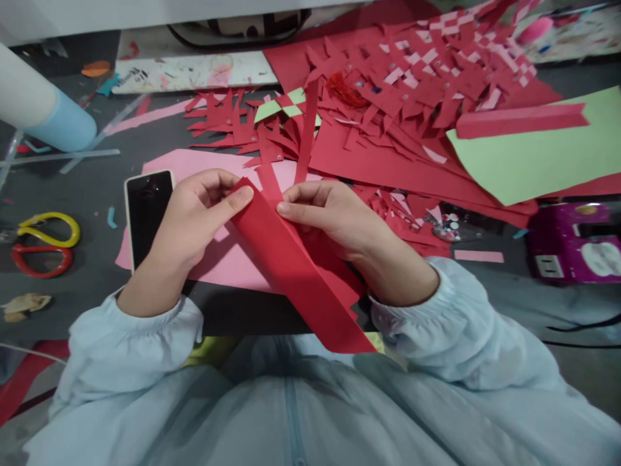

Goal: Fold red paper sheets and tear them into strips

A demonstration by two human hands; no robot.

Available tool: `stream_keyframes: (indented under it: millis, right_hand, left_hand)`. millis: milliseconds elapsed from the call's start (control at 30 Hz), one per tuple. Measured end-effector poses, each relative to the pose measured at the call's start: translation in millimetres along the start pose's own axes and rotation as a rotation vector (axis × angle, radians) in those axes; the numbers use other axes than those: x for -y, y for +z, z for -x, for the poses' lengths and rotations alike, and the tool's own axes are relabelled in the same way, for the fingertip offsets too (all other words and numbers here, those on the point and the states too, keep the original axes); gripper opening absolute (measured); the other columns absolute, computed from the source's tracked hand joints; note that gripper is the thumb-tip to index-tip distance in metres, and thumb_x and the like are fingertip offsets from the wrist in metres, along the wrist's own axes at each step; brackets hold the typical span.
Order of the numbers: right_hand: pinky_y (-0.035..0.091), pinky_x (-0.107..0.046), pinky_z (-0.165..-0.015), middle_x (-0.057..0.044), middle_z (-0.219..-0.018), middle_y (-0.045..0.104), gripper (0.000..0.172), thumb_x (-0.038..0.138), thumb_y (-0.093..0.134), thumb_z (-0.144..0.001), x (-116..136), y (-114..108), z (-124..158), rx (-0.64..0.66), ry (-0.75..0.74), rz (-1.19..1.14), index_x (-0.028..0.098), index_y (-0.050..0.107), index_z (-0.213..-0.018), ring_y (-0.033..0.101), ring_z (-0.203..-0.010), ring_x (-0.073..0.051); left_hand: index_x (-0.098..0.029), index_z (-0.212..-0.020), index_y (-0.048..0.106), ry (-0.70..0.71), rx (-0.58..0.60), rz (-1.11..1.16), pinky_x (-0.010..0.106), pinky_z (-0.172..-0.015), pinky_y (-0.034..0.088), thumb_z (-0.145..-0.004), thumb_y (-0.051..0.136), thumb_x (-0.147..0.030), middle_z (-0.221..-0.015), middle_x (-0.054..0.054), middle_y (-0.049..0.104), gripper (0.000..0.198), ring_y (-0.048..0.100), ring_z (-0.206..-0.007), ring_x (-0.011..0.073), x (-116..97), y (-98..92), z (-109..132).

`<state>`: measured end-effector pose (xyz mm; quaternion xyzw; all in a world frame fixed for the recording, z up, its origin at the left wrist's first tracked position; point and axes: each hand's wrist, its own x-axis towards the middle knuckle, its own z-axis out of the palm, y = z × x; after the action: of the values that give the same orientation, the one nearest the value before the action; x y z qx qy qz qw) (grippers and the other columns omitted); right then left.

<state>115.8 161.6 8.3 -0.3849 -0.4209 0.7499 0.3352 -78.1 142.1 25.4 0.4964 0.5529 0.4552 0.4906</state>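
Observation:
A long folded piece of red paper point(291, 265) slants down toward my lap. My left hand point(208, 210) pinches its upper end between thumb and fingers. Close beside it, my right hand point(330, 213) is closed, thumb against fingers, on a red paper part of the same piece. A narrow red strip point(270, 181) juts up between the two hands. Under them lies a pink sheet point(218, 268) on the dark table. Just left of my left hand, a phone point(148, 210) rests partly on that sheet.
Scissors point(46, 243) with yellow and red handles lie at the left, below a white and blue bottle point(53, 103). Woven red paper fish point(412, 71) are piled at the back right. A green sheet point(528, 155) and a purple box point(575, 243) are on the right.

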Motion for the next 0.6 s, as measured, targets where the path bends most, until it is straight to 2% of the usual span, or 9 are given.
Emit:
stream_keyframes:
  millis: [67,133,400,600]
  right_hand:
    - [0.041,-0.020,-0.055,0.003,-0.067,0.064,0.032,0.033,0.089,-0.056,1.3,-0.2,0.3,-0.008,-0.033,0.006,0.016,0.067,-0.072,0.054,-0.060,-0.007]
    - [0.043,-0.022,-0.058,0.003,-0.068,0.064,0.031,0.033,0.089,-0.056,3.1,0.1,1.1,-0.014,-0.065,0.044,0.017,0.067,-0.071,0.055,-0.062,-0.008]
    - [0.040,-0.023,-0.058,0.002,-0.066,0.060,0.024,0.031,0.082,-0.066,1.5,1.0,1.2,-0.079,-0.178,0.243,0.015,0.064,-0.070,0.050,-0.060,-0.008]
    - [0.040,-0.022,-0.055,0.003,-0.066,0.060,0.030,0.039,0.081,-0.068,1.5,2.7,1.0,-0.117,-0.203,0.205,0.016,0.063,-0.073,0.049,-0.057,-0.007]
  left_hand:
    - [-0.020,-0.076,0.070,-0.094,0.094,0.018,0.023,-0.058,0.049,-0.063,0.086,-0.031,-0.076,0.001,0.068,0.023,0.061,-0.066,0.0125,-2.2,-1.2,-0.2]
    - [-0.019,-0.075,0.070,-0.143,0.136,-0.001,0.022,-0.051,0.045,-0.061,0.087,-0.031,-0.075,0.002,0.068,0.025,0.060,-0.062,0.0124,-3.3,-2.5,0.0]
    - [-0.020,-0.070,0.068,-0.127,0.083,-0.054,0.022,-0.045,0.038,-0.062,0.084,-0.029,-0.069,0.001,0.066,0.020,0.056,-0.055,0.0114,-1.7,-2.7,-0.6]
    - [-0.020,-0.067,0.066,-0.101,0.060,-0.038,0.021,-0.054,0.044,-0.061,0.083,-0.021,-0.067,-0.002,0.065,0.018,0.057,-0.059,0.0103,-1.6,-3.7,-1.9]
